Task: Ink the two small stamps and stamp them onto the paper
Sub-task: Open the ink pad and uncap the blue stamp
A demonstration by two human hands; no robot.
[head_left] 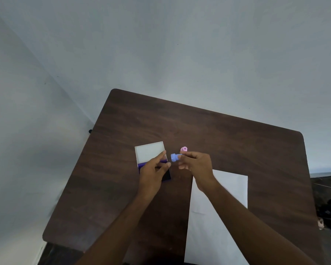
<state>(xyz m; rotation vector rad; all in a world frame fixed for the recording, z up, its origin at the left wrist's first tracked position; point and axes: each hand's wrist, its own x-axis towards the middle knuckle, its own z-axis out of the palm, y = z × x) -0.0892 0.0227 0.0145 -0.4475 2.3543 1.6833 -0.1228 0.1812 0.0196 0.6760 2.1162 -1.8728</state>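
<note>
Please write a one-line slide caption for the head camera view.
Right hand holds blue stamp beside open ink pad, steadied by left hand; pink stamp and paper wait.

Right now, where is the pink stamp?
In the head view, the pink stamp stands on the table just beyond the right hand, which holds the blue stamp, right of the open ink pad.

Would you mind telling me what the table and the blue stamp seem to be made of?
The table looks like dark wood or wood-look laminate: brown grain streaks, matte finish. The blue stamp, pinched in the right hand, looks like moulded plastic: uniform pale blue, smooth; too small to be sure.
</note>
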